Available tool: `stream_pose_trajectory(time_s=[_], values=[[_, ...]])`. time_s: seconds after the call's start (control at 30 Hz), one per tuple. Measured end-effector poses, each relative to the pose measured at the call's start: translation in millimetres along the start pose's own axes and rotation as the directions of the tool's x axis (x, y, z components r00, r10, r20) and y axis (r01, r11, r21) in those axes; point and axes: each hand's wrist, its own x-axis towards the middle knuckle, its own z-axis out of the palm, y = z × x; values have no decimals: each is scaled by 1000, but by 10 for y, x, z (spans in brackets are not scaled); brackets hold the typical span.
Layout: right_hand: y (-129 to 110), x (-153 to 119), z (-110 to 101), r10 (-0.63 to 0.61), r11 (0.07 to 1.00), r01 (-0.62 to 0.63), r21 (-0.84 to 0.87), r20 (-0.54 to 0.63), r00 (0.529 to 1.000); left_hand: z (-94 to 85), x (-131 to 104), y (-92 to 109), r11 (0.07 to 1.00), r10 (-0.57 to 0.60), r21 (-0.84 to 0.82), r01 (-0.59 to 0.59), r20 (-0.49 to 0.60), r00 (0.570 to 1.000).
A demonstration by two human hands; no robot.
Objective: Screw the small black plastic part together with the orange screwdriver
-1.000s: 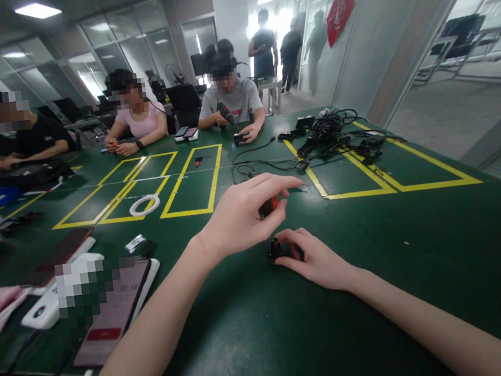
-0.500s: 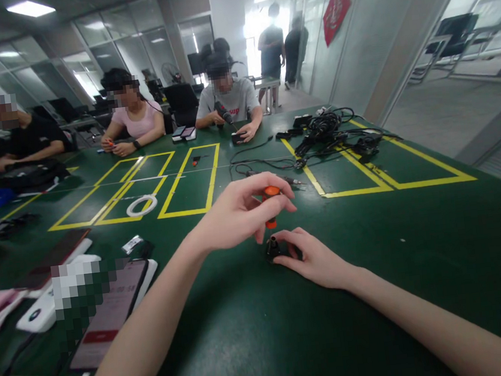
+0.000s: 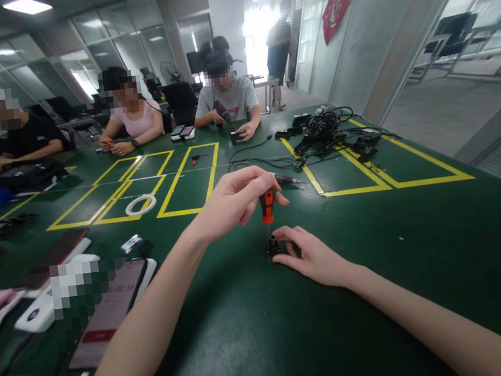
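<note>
A person's left hand [image 3: 234, 205] closed its fingers round the orange handle of a small screwdriver [image 3: 268, 210], held upright with its thin metal shaft pointing down into a small black part [image 3: 273, 247] on the green table [image 3: 422, 265]. The right hand [image 3: 315, 259] lay flat beside that part, thumb and forefinger pinched lightly on its base to steady it. The part stood near the middle of the tabletop, well in from the near edge. The work appeared to be at the stage of seating the tip in the part's top; the next move would seem to call for a steady downward press and a twist of the handle while the right hand kept the piece from turning. The handle looked smooth, ribbed plastic, the part dark and stubby with a narrow neck, the table covering matt and marked with yellow tape boxes [image 3: 186, 180]. A white ring [image 3: 140, 205] lay inside one box; a tangle of black cables [image 3: 330, 133] sat toward the far right edge, and phones [image 3: 110, 306] toward the near left corner. Other people sat along the far edge.
</note>
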Motion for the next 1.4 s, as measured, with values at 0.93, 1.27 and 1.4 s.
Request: stream_pose_trajectory(time_s=[0.93,1.27,1.4], values=[[-40,1,-18,-39,999,40,-35,6,999,99,-67,9,655,357,716,-242,-11,934],[-16,18,-10,-26,999,26,-18,12,1000,119,-59,-17,685,276,704,-189,-11,961],[-29,9,-11,-15,1000,15,-15,6,1000,114,-77,8,657,263,728,-193,19,965]])
